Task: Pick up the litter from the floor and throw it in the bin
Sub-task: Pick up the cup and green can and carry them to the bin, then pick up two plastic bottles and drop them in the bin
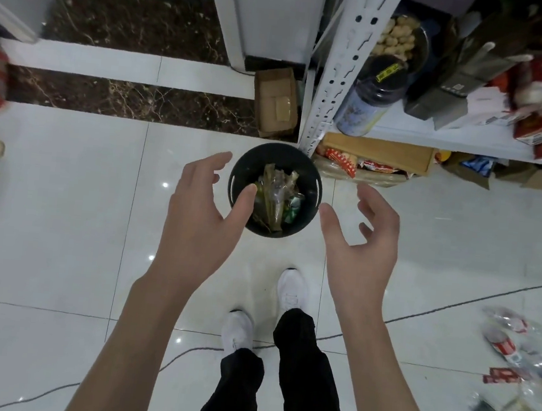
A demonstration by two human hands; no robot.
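Observation:
A small round black bin [313,181] stands on the white tiled floor right in front of my feet, holding crumpled wrappers and plastic [275,199]. My left hand [201,208] hovers open at the bin's left rim, its thumb overlapping the edge. My right hand [362,237] hovers open just right of the bin, fingers spread, holding nothing. More litter [513,361], clear plastic bags and red-and-white wrappers, lies scattered on the floor at the lower right.
A white metal shelf [334,79] with jars, boxes and snack packets stands behind and right of the bin. An open cardboard box [276,101] sits behind the bin. A thin dark cable [452,307] crosses the floor near my white shoes [291,291].

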